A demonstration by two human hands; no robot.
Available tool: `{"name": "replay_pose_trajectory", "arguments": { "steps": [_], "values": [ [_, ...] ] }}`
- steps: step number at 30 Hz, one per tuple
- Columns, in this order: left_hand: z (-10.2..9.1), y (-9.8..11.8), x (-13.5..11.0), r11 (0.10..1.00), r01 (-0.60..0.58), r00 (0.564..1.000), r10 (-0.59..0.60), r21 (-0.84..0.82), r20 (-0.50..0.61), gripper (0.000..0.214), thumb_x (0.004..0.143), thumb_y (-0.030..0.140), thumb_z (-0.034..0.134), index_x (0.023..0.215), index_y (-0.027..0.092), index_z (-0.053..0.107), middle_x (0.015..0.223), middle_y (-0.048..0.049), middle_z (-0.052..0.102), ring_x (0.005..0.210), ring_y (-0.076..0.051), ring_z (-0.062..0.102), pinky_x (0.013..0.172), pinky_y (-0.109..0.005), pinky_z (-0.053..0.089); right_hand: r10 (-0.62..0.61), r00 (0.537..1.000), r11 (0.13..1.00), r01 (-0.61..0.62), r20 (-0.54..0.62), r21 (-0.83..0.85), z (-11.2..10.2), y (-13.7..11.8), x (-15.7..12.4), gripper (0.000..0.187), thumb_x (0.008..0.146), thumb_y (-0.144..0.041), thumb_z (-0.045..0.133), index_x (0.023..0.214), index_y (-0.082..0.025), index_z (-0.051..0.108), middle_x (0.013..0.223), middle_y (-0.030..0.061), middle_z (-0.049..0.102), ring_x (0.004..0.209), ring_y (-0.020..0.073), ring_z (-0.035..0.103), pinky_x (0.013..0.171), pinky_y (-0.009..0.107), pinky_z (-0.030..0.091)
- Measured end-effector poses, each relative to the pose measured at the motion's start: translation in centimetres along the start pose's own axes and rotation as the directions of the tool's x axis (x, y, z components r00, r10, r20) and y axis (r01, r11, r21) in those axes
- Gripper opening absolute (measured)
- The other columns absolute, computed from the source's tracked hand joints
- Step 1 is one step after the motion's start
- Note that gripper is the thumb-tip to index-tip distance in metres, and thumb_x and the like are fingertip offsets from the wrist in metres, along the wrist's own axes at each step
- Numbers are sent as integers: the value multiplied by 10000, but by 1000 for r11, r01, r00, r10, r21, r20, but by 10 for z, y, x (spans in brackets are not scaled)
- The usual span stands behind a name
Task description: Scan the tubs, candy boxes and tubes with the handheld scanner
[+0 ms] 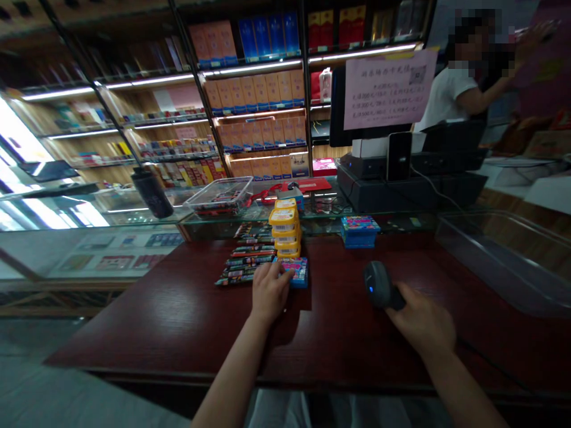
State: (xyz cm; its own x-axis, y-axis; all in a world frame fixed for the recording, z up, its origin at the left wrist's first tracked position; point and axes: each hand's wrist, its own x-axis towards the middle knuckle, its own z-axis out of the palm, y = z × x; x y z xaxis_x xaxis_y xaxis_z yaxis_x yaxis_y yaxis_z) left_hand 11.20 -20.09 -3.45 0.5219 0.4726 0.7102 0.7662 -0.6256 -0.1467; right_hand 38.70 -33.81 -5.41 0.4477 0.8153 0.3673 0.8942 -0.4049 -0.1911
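My right hand [426, 321] is wrapped round the handle of a dark grey barcode scanner [377, 284], which has a small blue light showing. It is above the right part of the brown table. At the middle, my left hand [270, 290] has its fingers closed over the left side of a small blue box [300, 272] with a colourful lid. Directly behind that box stand stacked yellow tubs [284, 229] with white labels. Several dark, slim wrapped packets [245, 261] lie in a row to their left. A second blue box [359, 232] sits apart, farther right.
A transparent bin [504, 267] stands on the right and a transparent tray [218, 196] behind the packets. Beyond the table are a glass counter, a black bottle [152, 193], and a monitor [338, 107] bearing a paper notice. A person [446, 95] stands behind at the right.
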Motion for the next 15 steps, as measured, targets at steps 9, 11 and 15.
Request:
{"name": "replay_pose_trajectory", "arguments": {
  "steps": [9,11,15],
  "values": [
    [4,8,-12,953,183,977,-148,-243,154,343,807,301,571,1144,266,628,1153,-75,548,1055,-246,488,905,-430,407,38,999,999,-37,20,-36,-1,-1,-3,261,833,-400,500,996,-242,630,840,50,708,744,230,660,572,309,383],
    [7,5,-12,938,211,973,-176,-274,147,311,831,304,555,1129,267,637,1140,-74,552,1043,-237,496,904,-425,414,31,999,999,-30,13,-39,-1,-1,-3,267,828,-395,501,1003,-241,631,845,53,712,748,232,660,573,311,383],
    [12,3,-13,918,251,967,-223,-306,122,264,840,303,561,1080,252,657,1080,-73,561,1016,-227,504,897,-414,426,30,999,999,-30,16,-38,-1,-2,-4,274,825,-393,496,1009,-245,635,868,58,718,744,228,662,564,310,379]
  ]
}}
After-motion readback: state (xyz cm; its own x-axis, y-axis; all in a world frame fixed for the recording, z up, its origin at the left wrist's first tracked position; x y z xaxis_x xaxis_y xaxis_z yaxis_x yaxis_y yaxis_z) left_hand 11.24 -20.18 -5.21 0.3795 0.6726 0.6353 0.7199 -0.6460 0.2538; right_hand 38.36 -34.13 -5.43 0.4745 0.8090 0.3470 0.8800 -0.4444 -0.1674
